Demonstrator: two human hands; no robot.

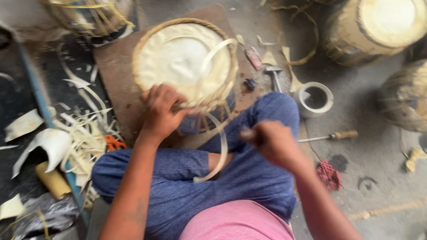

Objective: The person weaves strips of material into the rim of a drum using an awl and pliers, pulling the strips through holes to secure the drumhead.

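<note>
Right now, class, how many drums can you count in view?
4: one drum under the left hand, one at top left, one at top right, one at the right edge. Others may lie outside the frame.

Floor items: white cup (315, 98) near the knee; hammer (274, 75) beside it; wooden-handled tool (331, 136) and red cloth (329, 174) to the right. Two drums (378, 26), far right. Pale strip scraps (84, 138), orange scissors (113, 143), yellow tube (52, 180), left.
</note>
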